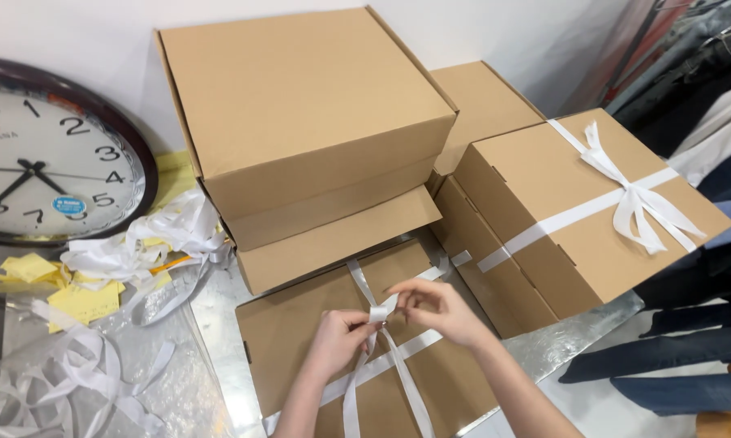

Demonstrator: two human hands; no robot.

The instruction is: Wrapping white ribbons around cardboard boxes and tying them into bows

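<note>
Both hands work at the centre of a flat brown cardboard box lying on the foil-covered worktop — the left hand pinches the white ribbon at the crossing, the right hand grips a short folded loop of it between thumb and fingertips. Ribbon already runs across the lid both ways, tails hanging toward the near edge. Judgement: the knot wants steady tension from the left pinch while the loop is formed, keeping the ribbon flat and the crossing centred, or the bow will sit skewed. To the right, a finished box — same brown card, white ribbon crossed and tied in a bow — rests tilted on another box. Behind, a stack of plain boxes, largest on top, no ribbon. Left: round wall clock with dark rim, white face and a small blue round sticker, leaning on the wall; loose white ribbon offcuts and yellow paper slips beside it. Dark garments hang at far right.
</note>
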